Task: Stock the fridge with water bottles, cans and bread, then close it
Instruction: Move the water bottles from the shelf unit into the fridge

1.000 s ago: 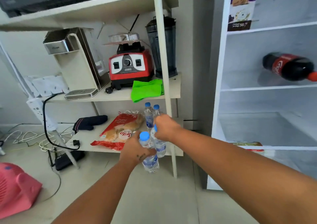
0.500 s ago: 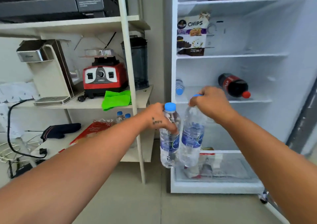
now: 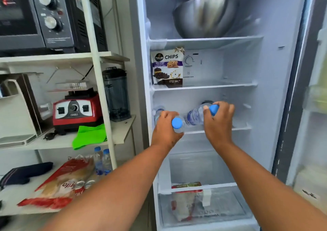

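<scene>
Left hand [image 3: 165,128]: closed around a clear plastic water bottle with a blue cap [image 3: 177,123], lying cap-outward at the front edge of the fridge's third shelf [image 3: 242,128].
Right hand [image 3: 219,119]: grips a second clear blue-capped bottle [image 3: 195,115], tilted above the same shelf.
Rack, bottom shelf [image 3: 10,210]: red bread bag [image 3: 58,183], two upright bottles [image 3: 102,160].

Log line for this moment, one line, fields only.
phase: loading bottles | left hand: water bottle | right hand: second bottle | target: third fridge shelf | door: open
</scene>
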The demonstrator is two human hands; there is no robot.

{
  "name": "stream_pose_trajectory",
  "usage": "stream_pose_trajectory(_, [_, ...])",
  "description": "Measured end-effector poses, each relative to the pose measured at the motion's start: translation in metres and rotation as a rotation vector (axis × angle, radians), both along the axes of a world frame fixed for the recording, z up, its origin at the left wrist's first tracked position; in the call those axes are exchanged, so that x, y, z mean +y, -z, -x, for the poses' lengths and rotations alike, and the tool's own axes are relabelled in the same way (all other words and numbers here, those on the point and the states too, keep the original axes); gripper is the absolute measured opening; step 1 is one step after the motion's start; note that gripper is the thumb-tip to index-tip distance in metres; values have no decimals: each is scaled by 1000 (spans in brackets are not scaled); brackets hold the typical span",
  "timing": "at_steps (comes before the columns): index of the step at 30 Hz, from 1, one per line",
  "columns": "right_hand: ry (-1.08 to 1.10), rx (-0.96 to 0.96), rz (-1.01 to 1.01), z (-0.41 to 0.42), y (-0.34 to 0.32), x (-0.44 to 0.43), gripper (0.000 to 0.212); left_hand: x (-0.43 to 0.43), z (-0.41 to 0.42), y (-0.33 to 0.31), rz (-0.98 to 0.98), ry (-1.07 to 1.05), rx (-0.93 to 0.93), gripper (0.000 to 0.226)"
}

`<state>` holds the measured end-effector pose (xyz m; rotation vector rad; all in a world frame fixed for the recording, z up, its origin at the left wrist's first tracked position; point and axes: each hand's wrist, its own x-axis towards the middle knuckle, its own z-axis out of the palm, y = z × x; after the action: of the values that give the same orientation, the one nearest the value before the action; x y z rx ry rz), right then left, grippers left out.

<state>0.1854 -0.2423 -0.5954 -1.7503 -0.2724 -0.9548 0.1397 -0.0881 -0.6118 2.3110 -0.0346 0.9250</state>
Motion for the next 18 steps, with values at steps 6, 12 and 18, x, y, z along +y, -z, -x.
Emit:
stream_pose_trajectory(6, [-31, -105, 25, -24, 41, 17, 24, 7, -34, 16, -105, 29, -80, 63])
stream_pose_trajectory(12, [-91, 45, 76, -58, 89, 20, 21, 20, -67, 44, -188, 19, 39, 77])
stream_pose_trajectory(18, [-136, 141, 192, -85, 110, 35, 19, 25, -92, 71, -408, 35, 181, 82])
